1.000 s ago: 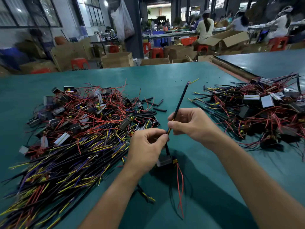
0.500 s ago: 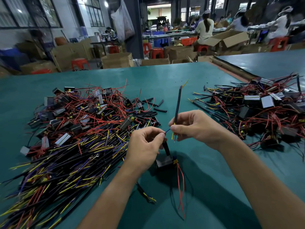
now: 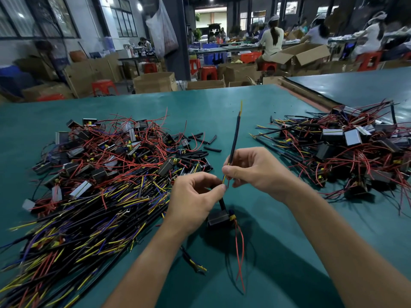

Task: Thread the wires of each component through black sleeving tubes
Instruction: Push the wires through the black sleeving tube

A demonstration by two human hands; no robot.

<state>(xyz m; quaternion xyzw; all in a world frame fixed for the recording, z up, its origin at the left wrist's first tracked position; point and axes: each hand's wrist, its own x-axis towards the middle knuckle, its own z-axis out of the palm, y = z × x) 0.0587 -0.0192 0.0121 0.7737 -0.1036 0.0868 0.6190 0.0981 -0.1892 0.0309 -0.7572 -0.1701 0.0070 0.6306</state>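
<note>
A long black sleeving tube (image 3: 235, 134) stands nearly upright in the middle, with yellow wire tips poking out of its top. My right hand (image 3: 255, 170) pinches its lower end. Yellow and blue wires (image 3: 225, 179) show bare between my two hands. My left hand (image 3: 195, 196) pinches those wires just below, above a shorter black sleeve. A small black component (image 3: 219, 218) hangs under my left hand, with red wires (image 3: 240, 252) trailing toward me.
A big heap of components and sleeved wires (image 3: 95, 178) fills the left of the green table (image 3: 200, 103). Another heap (image 3: 347, 150) lies at the right. Loose short black tubes (image 3: 200, 150) lie behind my hands. Boxes, stools and seated people are beyond the far edge.
The long tube has slid up along the wires and stands more upright. A stretch of bare yellow and blue wire has appeared between my hands.
</note>
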